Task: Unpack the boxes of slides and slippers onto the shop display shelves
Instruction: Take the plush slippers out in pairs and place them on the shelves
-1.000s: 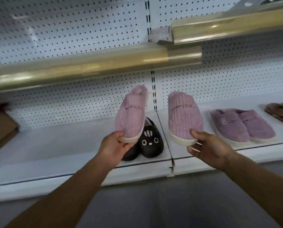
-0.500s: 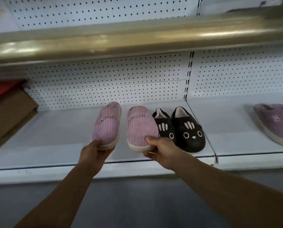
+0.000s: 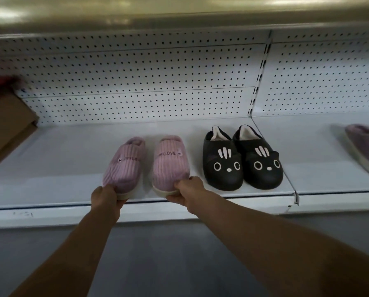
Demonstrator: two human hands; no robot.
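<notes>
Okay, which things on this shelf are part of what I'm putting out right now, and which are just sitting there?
Part of the job:
left pink slipper, gripped at the toe by the left hand
right pink slipper, gripped at the toe by the right hand
white shelf they rest on

Just sitting there:
black cat-face slippers
purple slipper
brown cardboard box

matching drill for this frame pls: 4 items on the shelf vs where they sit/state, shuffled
Things:
1. pink ribbed fabric slipper pair
2. black cat-face slipper pair
3. brown cardboard box
4. purple fuzzy slipper

Places/states:
A. far left of the white metal shelf
B. cut off at the right edge
C. toes gripped by left hand and right hand
D. standing untouched beside the shelf joint

Pairs: 1-C, 2-D, 3-A, 4-B
</notes>
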